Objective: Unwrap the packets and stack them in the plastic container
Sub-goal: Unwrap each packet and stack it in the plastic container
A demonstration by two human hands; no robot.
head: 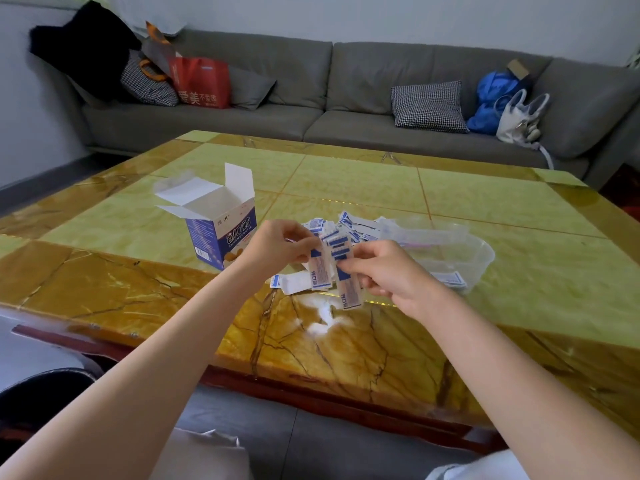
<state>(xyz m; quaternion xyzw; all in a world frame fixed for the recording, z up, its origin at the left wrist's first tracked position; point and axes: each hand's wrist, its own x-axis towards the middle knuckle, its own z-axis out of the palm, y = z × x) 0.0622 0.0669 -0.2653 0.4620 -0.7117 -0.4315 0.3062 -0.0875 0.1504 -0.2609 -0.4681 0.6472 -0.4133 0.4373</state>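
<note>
Both hands meet above the table's near edge on a bandage packet (pixel 341 271), a long white strip with blue print, its wrapper split into two flaps. My left hand (pixel 280 245) pinches the left flap near the top. My right hand (pixel 384 271) pinches the right flap. Behind them lies a pile of packets and torn wrappers (pixel 346 225). A clear plastic container (pixel 460 251) stands to the right of my hands with a few white and blue pieces at its near wall.
An open blue and white bandage box (pixel 221 233) stands left of my hands. Loose wrappers (pixel 294 282) lie on the yellow-green marble table (pixel 363 181). A grey sofa (pixel 346 91) with bags and cushions runs behind the table.
</note>
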